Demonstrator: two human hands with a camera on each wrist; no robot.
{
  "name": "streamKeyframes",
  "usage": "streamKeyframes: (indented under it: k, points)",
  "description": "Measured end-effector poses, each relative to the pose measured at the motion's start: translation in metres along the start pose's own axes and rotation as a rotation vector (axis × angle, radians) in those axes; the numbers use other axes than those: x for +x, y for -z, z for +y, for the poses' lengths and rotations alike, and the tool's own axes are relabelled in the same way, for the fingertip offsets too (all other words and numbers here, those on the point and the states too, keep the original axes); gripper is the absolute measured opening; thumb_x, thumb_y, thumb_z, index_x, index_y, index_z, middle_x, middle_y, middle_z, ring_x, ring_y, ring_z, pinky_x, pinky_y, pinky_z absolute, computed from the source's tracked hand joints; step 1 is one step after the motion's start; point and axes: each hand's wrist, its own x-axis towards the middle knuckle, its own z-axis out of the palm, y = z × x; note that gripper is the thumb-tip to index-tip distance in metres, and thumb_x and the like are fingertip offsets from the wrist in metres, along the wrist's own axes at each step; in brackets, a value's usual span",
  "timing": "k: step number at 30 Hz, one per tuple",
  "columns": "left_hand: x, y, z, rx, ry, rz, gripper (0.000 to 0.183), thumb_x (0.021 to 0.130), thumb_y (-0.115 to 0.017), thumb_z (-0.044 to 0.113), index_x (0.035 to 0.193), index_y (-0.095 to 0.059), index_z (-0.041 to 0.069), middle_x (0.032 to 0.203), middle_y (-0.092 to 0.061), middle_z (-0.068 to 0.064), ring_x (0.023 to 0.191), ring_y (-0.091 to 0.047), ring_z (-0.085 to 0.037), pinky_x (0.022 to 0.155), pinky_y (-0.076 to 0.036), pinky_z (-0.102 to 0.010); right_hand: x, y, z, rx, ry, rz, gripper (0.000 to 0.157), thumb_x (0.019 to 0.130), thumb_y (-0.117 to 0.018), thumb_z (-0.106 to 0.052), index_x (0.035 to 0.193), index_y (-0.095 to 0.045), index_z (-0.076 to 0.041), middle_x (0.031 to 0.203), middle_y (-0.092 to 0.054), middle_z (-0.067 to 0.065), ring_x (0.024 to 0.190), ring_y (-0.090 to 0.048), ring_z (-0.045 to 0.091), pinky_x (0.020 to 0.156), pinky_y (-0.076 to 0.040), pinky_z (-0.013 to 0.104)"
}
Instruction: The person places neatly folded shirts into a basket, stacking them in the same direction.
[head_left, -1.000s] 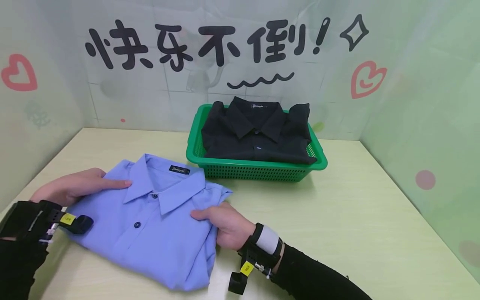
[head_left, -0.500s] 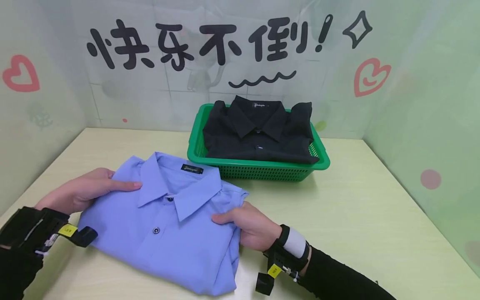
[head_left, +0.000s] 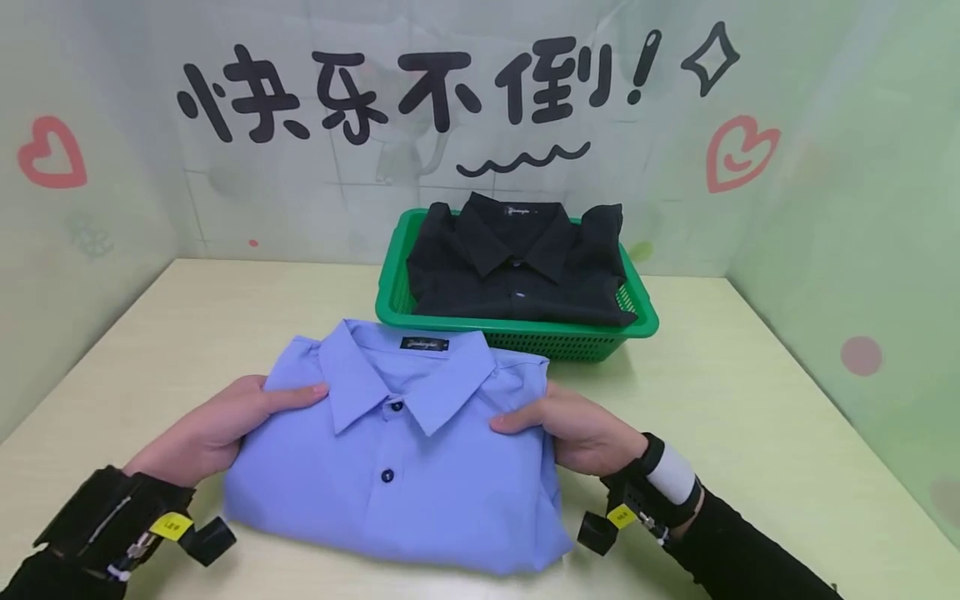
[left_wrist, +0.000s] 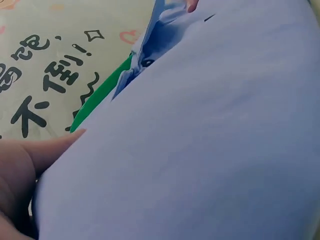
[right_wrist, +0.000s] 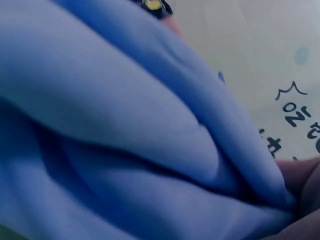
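A folded light-blue shirt [head_left: 465,492], collar toward the back, is held between both hands in the head view. My left hand [head_left: 217,429] grips its left side, thumb on top near the collar and the other fingers hidden beneath. On the right side my right hand [head_left: 581,425] pinches the shirt, its thumb lying over the front. Blue cloth [left_wrist: 190,150] fills most of the left wrist view, with the left thumb at its edge. Stacked folds of the shirt [right_wrist: 150,115] show in the right wrist view, running into the right hand's grip.
Just behind the blue shirt stands a green plastic basket [head_left: 517,330] with a folded black shirt [head_left: 517,275] in it. The shirt's collar edge overlaps the basket's front left in view. Printed fabric walls [head_left: 847,250] border the pale wooden table [head_left: 750,400] at the back and sides.
Both hands have carried the blue shirt to the right and turned it, so its collar now sits squarer to the basket. The basket and black shirt stay in place.
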Motion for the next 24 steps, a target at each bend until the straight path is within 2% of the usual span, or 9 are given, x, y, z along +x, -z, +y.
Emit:
streamKeyframes:
  k: [5, 11, 17, 21, 24]
  points:
    - [-0.003, -0.025, -0.004, -0.122, 0.006, -0.051, 0.066, 0.095, -0.066, 0.038, 0.143, -0.037, 0.003, 0.126, -0.058, -0.014, 0.109, -0.06, -0.028, 0.09, -0.05, -0.044, -0.01, 0.024, -0.012, -0.108, 0.05, -0.035, 0.059, 0.086, -0.073, -0.003, 0.135, -0.04, 0.001, 0.134, -0.044, 0.016, 0.124, -0.043, 0.03, 0.105, -0.036, 0.044]
    - [-0.011, -0.048, -0.005, -0.154, -0.028, -0.084, 0.063, 0.096, -0.064, 0.037, 0.144, -0.035, 0.009, 0.135, -0.05, -0.012, 0.117, -0.054, -0.026, 0.096, -0.044, -0.041, -0.02, 0.044, -0.024, -0.252, 0.102, -0.082, 0.058, 0.086, -0.075, -0.007, 0.133, -0.042, 0.002, 0.131, -0.047, 0.018, 0.122, -0.047, 0.031, 0.103, -0.04, 0.046]
    - [-0.015, -0.06, -0.002, -0.177, -0.061, -0.097, 0.063, 0.097, -0.063, 0.036, 0.145, -0.033, 0.009, 0.136, -0.049, -0.011, 0.116, -0.054, -0.024, 0.095, -0.045, -0.04, -0.033, 0.052, -0.035, -0.362, 0.134, -0.06, 0.059, 0.085, -0.077, -0.007, 0.132, -0.044, 0.0, 0.128, -0.05, 0.018, 0.12, -0.049, 0.032, 0.102, -0.041, 0.044]
    - [-0.018, -0.064, 0.0, -0.181, -0.072, -0.065, 0.063, 0.096, -0.065, 0.034, 0.144, -0.034, 0.009, 0.136, -0.049, -0.011, 0.116, -0.055, -0.023, 0.095, -0.046, -0.039, -0.04, 0.053, -0.041, -0.429, 0.147, -0.038, 0.062, 0.083, -0.079, -0.008, 0.133, -0.043, -0.002, 0.127, -0.051, 0.017, 0.118, -0.05, 0.032, 0.1, -0.042, 0.044]
    - [-0.02, -0.065, 0.001, -0.173, -0.108, -0.047, 0.062, 0.095, -0.066, 0.032, 0.143, -0.033, 0.01, 0.136, -0.047, -0.011, 0.118, -0.052, -0.023, 0.096, -0.045, -0.039, -0.045, 0.053, -0.046, -0.46, 0.164, -0.023, 0.064, 0.081, -0.081, -0.007, 0.134, -0.043, -0.004, 0.127, -0.052, 0.017, 0.116, -0.051, 0.032, 0.099, -0.043, 0.044]
